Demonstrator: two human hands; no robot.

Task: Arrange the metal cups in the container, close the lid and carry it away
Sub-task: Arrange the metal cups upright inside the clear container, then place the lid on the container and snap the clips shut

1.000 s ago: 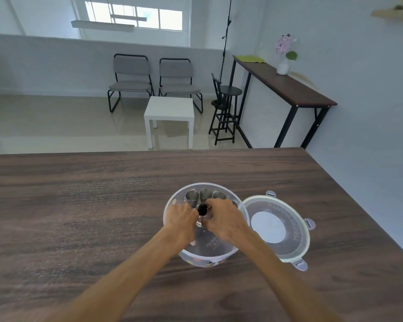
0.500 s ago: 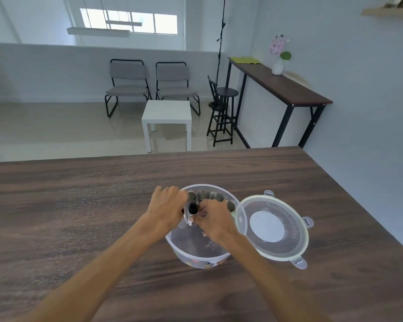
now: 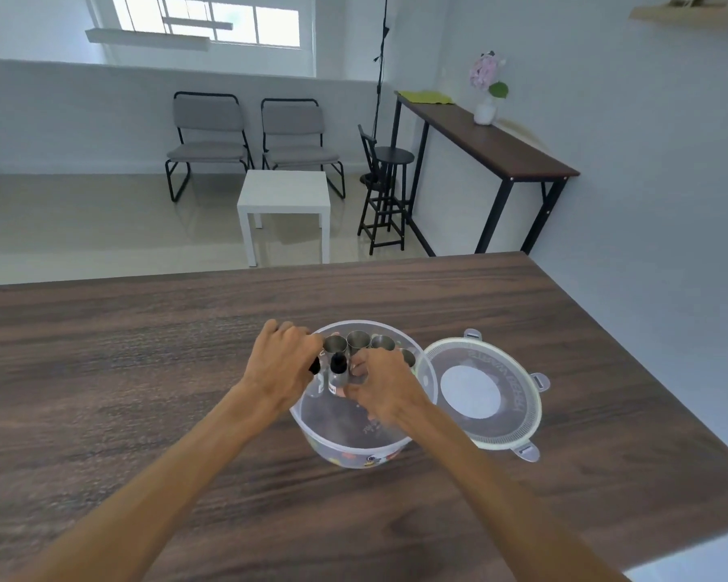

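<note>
A clear round plastic container [image 3: 356, 451] stands on the wooden table [image 3: 144, 371]. Several small metal cups [image 3: 358, 340] stand upright in a row along its far inner wall. My right hand [image 3: 381, 388] is inside the container, fingers shut on another metal cup [image 3: 338, 373] that stands just in front of the row. My left hand [image 3: 280, 367] is at the container's left rim, fingers curled around a further cup [image 3: 315, 365] that is mostly hidden. The round lid [image 3: 518, 399] with clip tabs lies flat on the table, touching the container's right side.
The table's right edge [image 3: 631, 371] runs close past the lid. Beyond the far edge are a white side table [image 3: 284, 195], two grey chairs [image 3: 211, 136], a black stool [image 3: 389, 191] and a tall console table [image 3: 492, 149] with a flower vase.
My hands, close together over the container's middle a second ago, have spread apart. The left hand has shifted to the left rim; the right hand has stayed near the cup row.
</note>
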